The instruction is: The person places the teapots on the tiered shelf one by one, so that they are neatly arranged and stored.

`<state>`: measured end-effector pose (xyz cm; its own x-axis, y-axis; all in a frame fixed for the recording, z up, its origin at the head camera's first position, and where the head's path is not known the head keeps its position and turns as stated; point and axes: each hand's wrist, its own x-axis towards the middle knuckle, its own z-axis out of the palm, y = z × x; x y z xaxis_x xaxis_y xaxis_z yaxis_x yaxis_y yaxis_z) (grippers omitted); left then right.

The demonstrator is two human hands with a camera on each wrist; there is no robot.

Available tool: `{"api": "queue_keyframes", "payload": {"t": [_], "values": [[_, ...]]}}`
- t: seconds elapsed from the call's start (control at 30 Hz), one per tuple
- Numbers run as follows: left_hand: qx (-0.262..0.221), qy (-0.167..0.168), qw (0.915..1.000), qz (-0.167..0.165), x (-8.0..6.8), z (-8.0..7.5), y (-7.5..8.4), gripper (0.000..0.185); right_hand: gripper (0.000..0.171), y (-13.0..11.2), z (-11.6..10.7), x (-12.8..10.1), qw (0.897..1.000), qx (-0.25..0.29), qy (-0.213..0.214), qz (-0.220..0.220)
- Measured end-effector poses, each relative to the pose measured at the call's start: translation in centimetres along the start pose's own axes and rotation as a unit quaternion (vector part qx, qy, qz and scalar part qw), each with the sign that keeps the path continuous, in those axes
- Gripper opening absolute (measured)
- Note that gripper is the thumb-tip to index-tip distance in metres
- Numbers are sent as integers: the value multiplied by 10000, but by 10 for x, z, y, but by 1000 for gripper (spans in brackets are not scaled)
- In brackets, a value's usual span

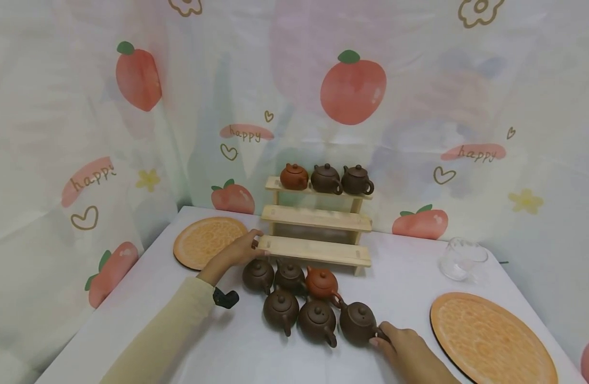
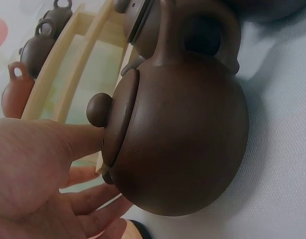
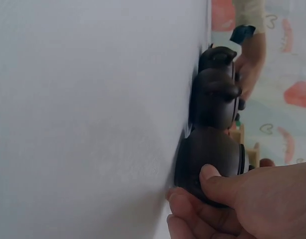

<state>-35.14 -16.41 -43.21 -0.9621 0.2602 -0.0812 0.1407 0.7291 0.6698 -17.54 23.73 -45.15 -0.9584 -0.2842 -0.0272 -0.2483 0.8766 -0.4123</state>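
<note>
My left hand is at the left end of the lowest step of a wooden stepped shelf, thumb and fingers on either side of the step's end. A dark brown teapot hides part of that contact in the left wrist view. At the front right of the teapot group, my right hand pinches the handle of another dark brown teapot; in the right wrist view the thumb lies near its body. Several more dark teapots and a reddish-brown teapot stand close together before the shelf.
On the top step stand a reddish-brown teapot and two dark ones. Round orange-patterned mats lie at left and right. A clear glass vessel stands at the right, before a fruit-printed cloth backdrop.
</note>
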Motion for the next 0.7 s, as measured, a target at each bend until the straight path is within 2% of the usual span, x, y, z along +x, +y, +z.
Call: {"api": "queue_keyframes", "payload": {"t": [0.4,0.7], "values": [[-6,10,10000,-28,-1,-1,0,63,20,16,-5,10,9982,-184,556,101],[-113,-13,9999,-43,-1,-1,0,64,20,15,-3,11,9984,-50,522,221]]}}
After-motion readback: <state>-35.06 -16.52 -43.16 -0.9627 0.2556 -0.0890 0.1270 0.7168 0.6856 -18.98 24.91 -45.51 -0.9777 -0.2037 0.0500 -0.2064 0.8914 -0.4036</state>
